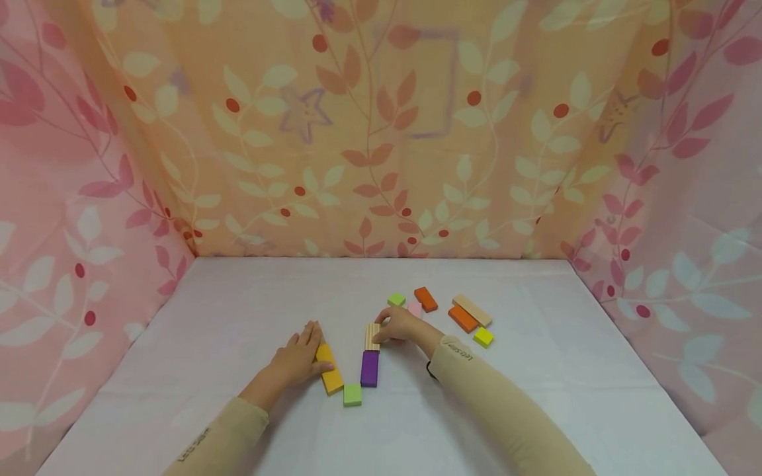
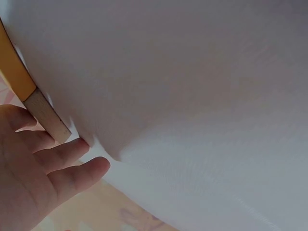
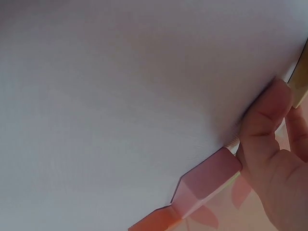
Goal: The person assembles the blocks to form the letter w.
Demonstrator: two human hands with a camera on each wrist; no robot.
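My left hand lies with its fingers stretched along the outer side of a yellow-orange block, its thumb over the block. In the left wrist view, a plain wooden block continues end to end from the yellow-orange one, beside the fingertips. My right hand pinches a ribbed pale wooden block between thumb and finger. That block sits at the far end of a purple block. A light green block lies at the near end, between the yellow-orange and purple ones.
Beyond the right hand are another green block, a pink block and an orange block. Farther right lie a second orange block, a long wooden block and a yellow block. Patterned curtains enclose the white table.
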